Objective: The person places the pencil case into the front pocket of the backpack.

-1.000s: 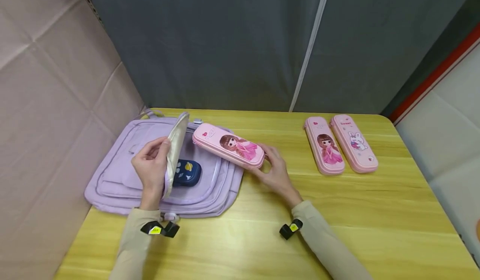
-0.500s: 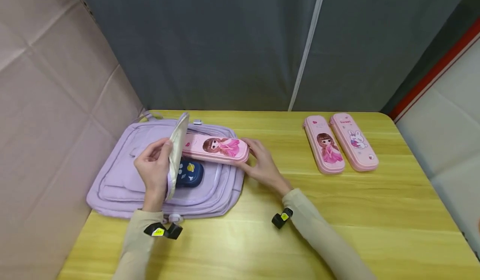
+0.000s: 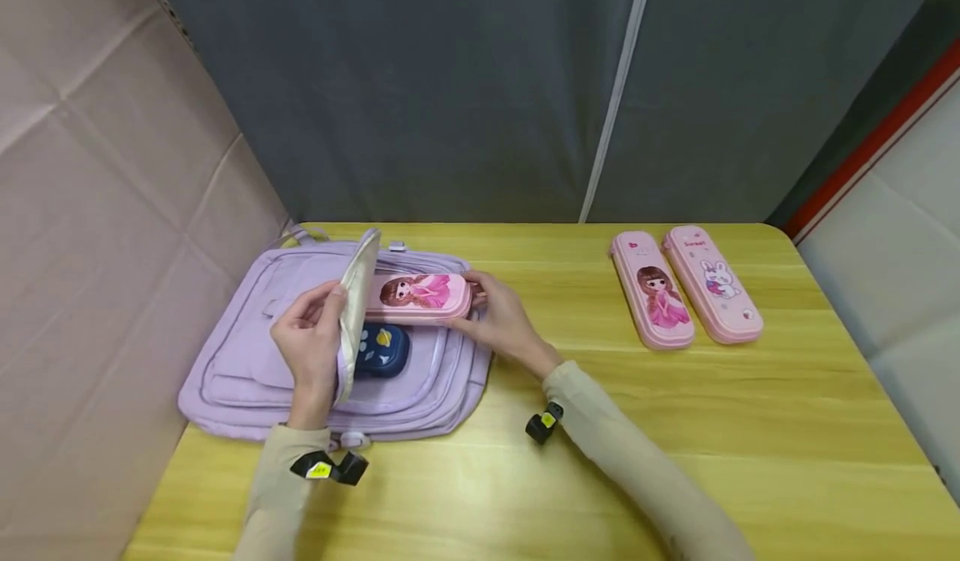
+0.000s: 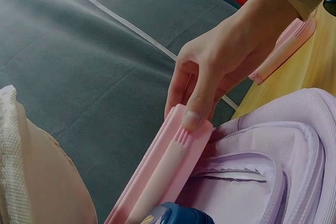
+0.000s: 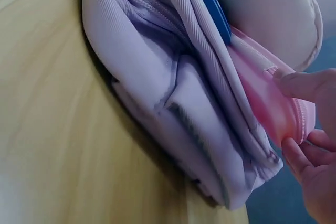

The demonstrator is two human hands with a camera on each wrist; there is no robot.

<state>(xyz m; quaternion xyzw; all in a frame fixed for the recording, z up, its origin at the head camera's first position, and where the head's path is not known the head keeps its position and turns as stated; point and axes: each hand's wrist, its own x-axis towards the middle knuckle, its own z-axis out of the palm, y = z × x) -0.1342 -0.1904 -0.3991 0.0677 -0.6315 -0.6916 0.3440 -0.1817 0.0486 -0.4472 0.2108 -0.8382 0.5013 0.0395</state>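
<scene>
A lilac backpack lies flat at the table's left, its front pocket unzipped. My left hand pinches the edge of the pocket flap and keeps it raised, cream lining outward. With my right hand I grip the right end of a pink pencil case printed with a doll in a pink dress. Its left end is hidden behind the flap. In the right wrist view, thumb and fingers hold the zippered end. A navy case with a planet print lies in the pocket just in front of it.
Two more pink pencil cases lie side by side at the table's back right, one with a doll, one with a rabbit. A grey curtain hangs behind the table; a pale wall covering rises on the left.
My right hand has moved the pink pencil case left and slightly down, so its left end has passed behind the flap. The left hand still holds the flap up.
</scene>
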